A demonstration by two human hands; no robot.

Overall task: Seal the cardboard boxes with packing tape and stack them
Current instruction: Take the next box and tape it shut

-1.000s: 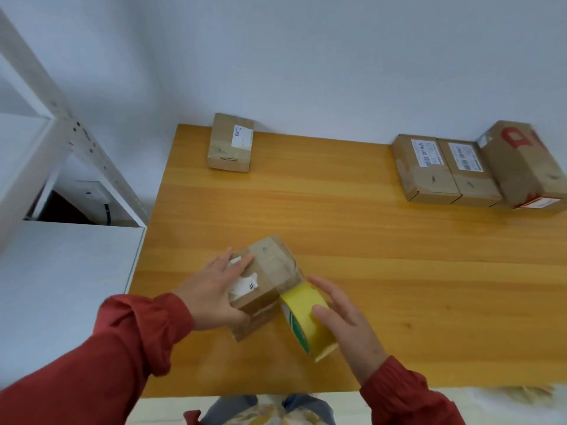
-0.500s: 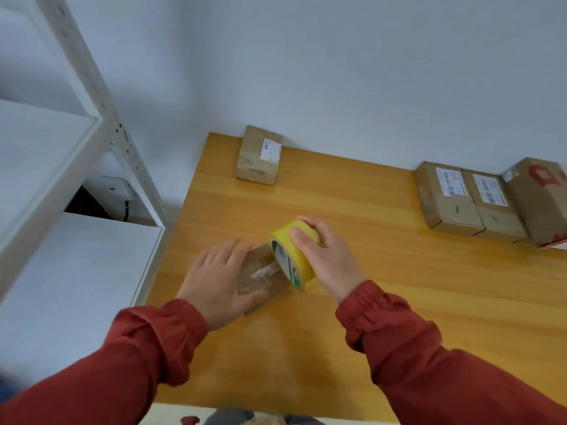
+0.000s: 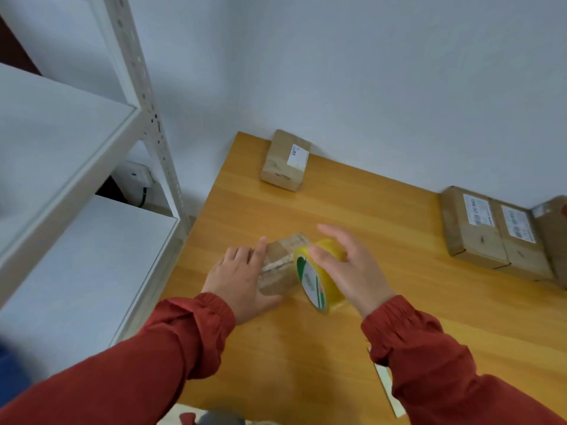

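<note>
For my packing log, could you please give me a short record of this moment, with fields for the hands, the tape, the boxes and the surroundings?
steadying: left hand holds the small cardboard box on the wooden table
taping: right hand grips the yellow tape roll, which stands on edge against that box's right side
far left corner: labelled box, alone by the wall
right edge: row of boxes, side by side, none stacked
left of table: white metal shelving
</note>
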